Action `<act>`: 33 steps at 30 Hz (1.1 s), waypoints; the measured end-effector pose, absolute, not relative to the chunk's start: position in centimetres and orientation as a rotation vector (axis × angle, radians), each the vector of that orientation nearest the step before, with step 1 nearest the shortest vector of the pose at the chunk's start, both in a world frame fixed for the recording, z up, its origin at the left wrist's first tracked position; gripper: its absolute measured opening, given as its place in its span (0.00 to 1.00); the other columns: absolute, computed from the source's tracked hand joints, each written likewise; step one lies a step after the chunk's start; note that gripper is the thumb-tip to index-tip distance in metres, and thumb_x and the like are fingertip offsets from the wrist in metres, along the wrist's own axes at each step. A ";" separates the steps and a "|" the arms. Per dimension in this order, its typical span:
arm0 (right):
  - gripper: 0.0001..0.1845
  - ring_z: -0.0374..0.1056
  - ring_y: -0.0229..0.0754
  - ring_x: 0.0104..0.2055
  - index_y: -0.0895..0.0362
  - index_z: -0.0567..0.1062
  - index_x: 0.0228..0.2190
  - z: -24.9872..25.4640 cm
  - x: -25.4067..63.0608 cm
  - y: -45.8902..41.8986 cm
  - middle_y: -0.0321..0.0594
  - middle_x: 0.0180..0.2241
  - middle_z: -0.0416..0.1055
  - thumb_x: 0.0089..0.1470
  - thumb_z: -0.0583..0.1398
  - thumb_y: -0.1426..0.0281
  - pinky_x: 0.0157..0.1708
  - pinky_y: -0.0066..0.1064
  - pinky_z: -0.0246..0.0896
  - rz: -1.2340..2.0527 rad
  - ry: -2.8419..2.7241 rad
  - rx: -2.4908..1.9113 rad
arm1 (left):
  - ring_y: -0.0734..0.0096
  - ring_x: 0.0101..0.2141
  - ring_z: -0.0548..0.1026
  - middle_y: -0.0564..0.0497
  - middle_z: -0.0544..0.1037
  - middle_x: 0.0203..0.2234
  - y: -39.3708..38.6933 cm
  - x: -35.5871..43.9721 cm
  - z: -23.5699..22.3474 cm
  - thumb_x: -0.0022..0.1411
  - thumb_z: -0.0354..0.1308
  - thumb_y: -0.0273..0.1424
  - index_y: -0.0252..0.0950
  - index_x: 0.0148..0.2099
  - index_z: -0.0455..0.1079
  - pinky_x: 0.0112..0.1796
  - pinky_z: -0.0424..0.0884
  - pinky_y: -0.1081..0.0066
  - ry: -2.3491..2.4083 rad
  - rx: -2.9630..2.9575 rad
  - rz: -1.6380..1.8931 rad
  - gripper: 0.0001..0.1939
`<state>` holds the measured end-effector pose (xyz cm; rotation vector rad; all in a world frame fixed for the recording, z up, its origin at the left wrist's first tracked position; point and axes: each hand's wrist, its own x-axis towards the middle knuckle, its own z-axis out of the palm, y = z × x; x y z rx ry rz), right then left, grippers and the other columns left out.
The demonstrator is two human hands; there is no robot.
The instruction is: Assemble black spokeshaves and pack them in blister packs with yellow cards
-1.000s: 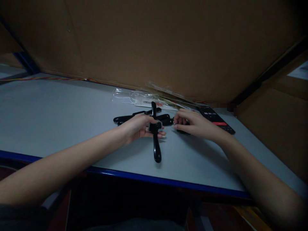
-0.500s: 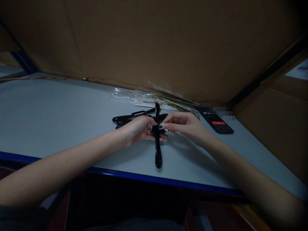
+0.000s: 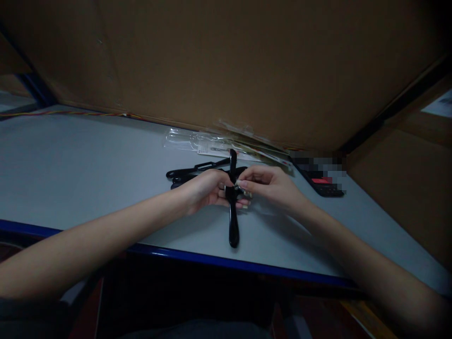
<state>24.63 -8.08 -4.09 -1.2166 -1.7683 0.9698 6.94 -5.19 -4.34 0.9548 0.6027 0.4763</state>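
Observation:
My left hand (image 3: 205,190) curls around the middle of a glossy black latch bar (image 3: 233,228), which stands lengthwise across the table from near to far. A small fitting sits at the bar's middle, partly hidden by my fingers. My right hand (image 3: 270,186) reaches in from the right, with its thumb and fingertips pinched at that fitting. I cannot tell whether a small separate piece lies in the pinch. Behind my left hand lies a flat black slotted strap (image 3: 194,172), its right end hidden.
A clear plastic package with a paper card (image 3: 192,140) lies at the back of the pale grey table (image 3: 106,179). A black phone (image 3: 326,187) lies to the right. A blue table edge (image 3: 212,259) runs in front, and a brown cardboard sheet (image 3: 226,61) rises behind.
My right hand has moved left from the dark pieces beyond the bar to the bar's middle fitting. The bar has shifted slightly right, and my left hand has stayed on it.

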 end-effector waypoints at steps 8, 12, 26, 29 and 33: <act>0.09 0.64 0.37 0.25 0.55 0.72 0.26 -4.7 24.0 -8.3 0.37 0.25 0.70 0.48 0.62 0.61 0.25 0.31 0.59 0.871 -1.755 -1.274 | 0.66 0.29 0.80 0.42 0.78 0.30 -5.7 7.2 -4.1 0.50 0.53 0.15 0.28 0.40 0.66 0.43 0.72 0.60 0.702 1.008 0.536 0.14; 0.09 0.62 0.36 0.24 0.55 0.72 0.27 -4.7 24.1 -8.4 0.37 0.24 0.69 0.50 0.61 0.63 0.24 0.30 0.57 0.759 -1.818 -1.310 | 0.65 0.31 0.80 0.42 0.78 0.31 -5.8 7.1 -4.2 0.49 0.56 0.12 0.28 0.40 0.65 0.43 0.73 0.61 0.719 1.036 0.562 0.15; 0.03 0.61 0.36 0.26 0.56 0.72 0.32 -5.1 23.9 -8.6 0.34 0.24 0.66 0.55 0.58 0.70 0.26 0.29 0.55 0.339 -1.995 -1.229 | 0.67 0.29 0.80 0.44 0.77 0.32 -5.5 7.0 -4.9 0.49 0.57 0.12 0.28 0.45 0.63 0.42 0.74 0.61 0.717 1.071 0.612 0.20; 0.08 0.63 0.37 0.32 0.56 0.73 0.38 -5.0 24.0 -8.7 0.38 0.30 0.66 0.57 0.55 0.74 0.32 0.31 0.58 0.143 -2.124 -1.098 | 0.69 0.27 0.79 0.46 0.77 0.29 -5.6 7.1 -4.7 0.48 0.56 0.11 0.27 0.42 0.65 0.40 0.74 0.64 0.701 1.056 0.623 0.18; 0.09 0.64 0.41 0.37 0.57 0.75 0.37 -4.7 24.4 -8.7 0.42 0.33 0.66 0.59 0.54 0.73 0.38 0.35 0.60 0.052 -2.227 -1.002 | 0.69 0.27 0.79 0.45 0.78 0.27 -5.5 7.1 -4.5 0.49 0.55 0.11 0.27 0.41 0.66 0.37 0.75 0.68 0.709 1.031 0.587 0.16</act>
